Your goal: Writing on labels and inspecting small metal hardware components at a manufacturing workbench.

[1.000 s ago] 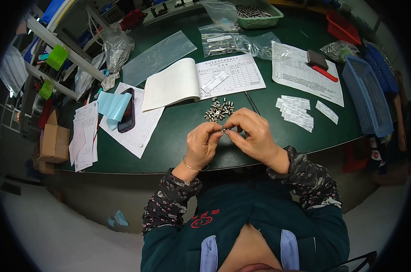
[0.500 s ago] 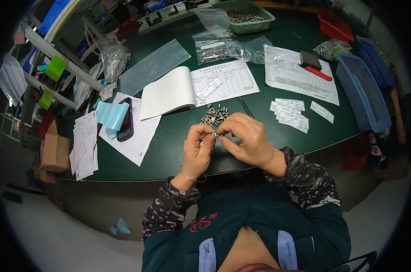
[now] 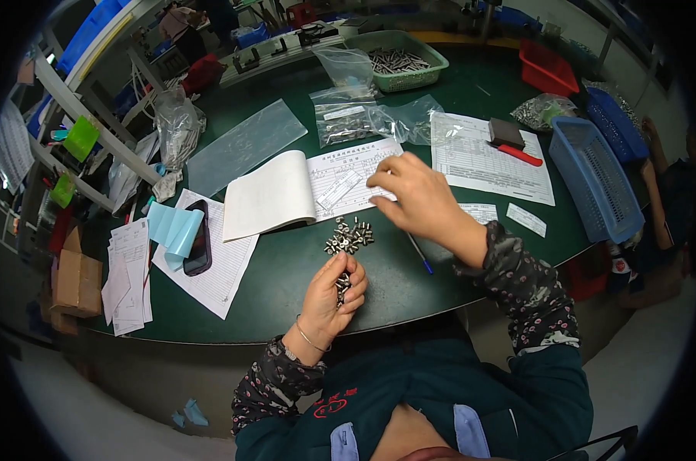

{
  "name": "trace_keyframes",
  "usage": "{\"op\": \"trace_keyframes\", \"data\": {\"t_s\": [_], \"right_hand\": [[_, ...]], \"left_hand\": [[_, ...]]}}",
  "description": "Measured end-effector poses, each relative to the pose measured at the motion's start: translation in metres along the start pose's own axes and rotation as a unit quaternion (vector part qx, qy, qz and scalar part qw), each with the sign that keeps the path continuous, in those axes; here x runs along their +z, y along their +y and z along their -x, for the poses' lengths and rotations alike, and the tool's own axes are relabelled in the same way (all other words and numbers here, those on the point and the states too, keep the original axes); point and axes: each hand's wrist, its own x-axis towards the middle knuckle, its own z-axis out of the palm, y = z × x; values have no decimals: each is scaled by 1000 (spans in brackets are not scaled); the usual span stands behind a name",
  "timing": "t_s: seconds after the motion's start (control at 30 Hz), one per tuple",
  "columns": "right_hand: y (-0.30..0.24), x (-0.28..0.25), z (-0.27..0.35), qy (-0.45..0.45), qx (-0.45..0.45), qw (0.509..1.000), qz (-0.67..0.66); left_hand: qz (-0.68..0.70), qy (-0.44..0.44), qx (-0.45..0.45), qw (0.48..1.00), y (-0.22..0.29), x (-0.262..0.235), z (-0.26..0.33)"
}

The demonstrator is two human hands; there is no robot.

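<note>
While the left hand (image 3: pixel 329 296) keeps its grip clamped on a few small metal parts (image 3: pixel 342 286) above the table (image 3: pixel 286 269), beside the loose pile (image 3: pixel 349 235), the right hand (image 3: pixel 413 198) hovers, fingers apart, empty. The green tray (image 3: pixel 434 71) holds more metal parts; the blue basket (image 3: pixel 594 180) looks empty.

I wear a dark teal jacket with red chest embroidery, dark floral-patterned sleeves and a thin wrist bangle (image 3: pixel 308 338).
</note>
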Motion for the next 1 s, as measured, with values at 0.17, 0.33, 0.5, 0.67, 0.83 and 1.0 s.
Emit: {"op": "trace_keyframes", "data": {"t_s": [0.17, 0.33, 0.5, 0.67, 0.83, 1.0], "right_hand": [[79, 33, -38, 14, 108, 984, 144], [103, 37, -40, -167, 274, 937, 141], [68, 16, -6, -50, 144, 985, 80], [54, 4, 17, -8, 86, 996, -24], [49, -7, 27, 4, 76, 996, -40], [39, -15, 29, -36, 93, 988, -120]], "left_hand": [[-10, 29, 13, 999, 13, 25, -22], [3, 1, 44, 999, 34, 45, -55], [66, -42, 66, 995, 44, 62, -114], [119, 29, 53, 991, 27, 64, -163], [155, 79, 50, 984, 19, 56, -181], [128, 157, 121, 972, 28, 69, -200]]}}
